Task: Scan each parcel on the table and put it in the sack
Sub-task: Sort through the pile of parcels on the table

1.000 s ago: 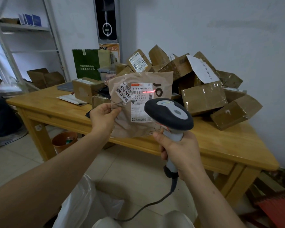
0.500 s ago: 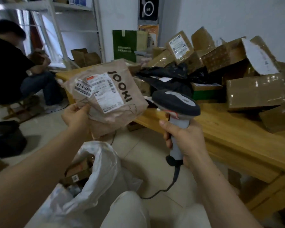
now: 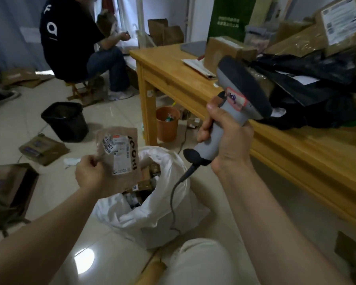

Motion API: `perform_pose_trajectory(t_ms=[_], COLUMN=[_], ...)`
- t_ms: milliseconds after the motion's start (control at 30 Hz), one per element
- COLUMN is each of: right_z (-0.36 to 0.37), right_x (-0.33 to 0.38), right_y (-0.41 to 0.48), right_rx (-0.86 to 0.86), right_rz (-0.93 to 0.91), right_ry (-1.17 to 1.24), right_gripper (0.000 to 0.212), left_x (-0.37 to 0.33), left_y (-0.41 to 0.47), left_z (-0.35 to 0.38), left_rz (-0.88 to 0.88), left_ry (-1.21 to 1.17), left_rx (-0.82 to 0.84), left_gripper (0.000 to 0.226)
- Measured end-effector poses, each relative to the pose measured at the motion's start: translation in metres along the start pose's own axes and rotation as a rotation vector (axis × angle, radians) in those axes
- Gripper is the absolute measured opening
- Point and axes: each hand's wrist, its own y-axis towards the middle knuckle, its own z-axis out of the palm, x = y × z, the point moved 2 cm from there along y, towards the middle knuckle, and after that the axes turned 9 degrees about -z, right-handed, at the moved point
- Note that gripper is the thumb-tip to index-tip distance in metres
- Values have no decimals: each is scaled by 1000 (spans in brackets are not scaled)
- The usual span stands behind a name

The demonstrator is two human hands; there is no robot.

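One flat paper parcel (image 3: 119, 155), light and floppy, hangs over the sack (image 3: 152, 212) at frame centre; your left hand (image 3: 89, 173) pinches its corner, right hand (image 3: 226, 140) clenches the scanner (image 3: 238, 95).

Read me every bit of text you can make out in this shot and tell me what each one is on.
"JOOKI", roughly, in large dark letters turned sideways: brown paper parcel, pinched by the left hand over the white sack.
Shipping labels on that parcel: blurred.
Handwritten red-edged sticker on the scanner, held by the right hand: unreadable.
White lines on the green bag: too small.
Label on the cardboard box: blurred.
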Motion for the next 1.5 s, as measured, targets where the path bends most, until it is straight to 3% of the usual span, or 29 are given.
perform_pose_trajectory(t_ms=[233,400,467,567,700,800,967,1233,1500], right_z=[-26,-57,-65,-74,-79,-82,-88,-100,-128], right_x=[-54,-72,-75,-76,-77,-73,-60,15,99], right_y=[-4,-2,2,6,7,5,-3,-8,-6], right_rx=[36,-29,-34,-43,-26,-63,-200,-367,-415], right_rz=[144,261,271,283,299,295,275,125,-13], right_ry=[-95,-186,-197,-177,-215,-225,-213,-171,-187], right_gripper=[13,29,25,25,30,30,13,8,6], left_x=[23,18,20,26,42,30,-26,-169,-314], left_y=[33,34,34,33,19,4,-23,-133,-236], left_z=[71,132,152,173,187,180,163,132,127], left_rz=[425,455,462,311,268,319,423,834,1157], left_ry=[627,705,776,815,944,877,637,111,-110], left_rx=[214,450,508,605,719,673,629,528,467], left_gripper=[17,17,22,29,73,84,74,54,32])
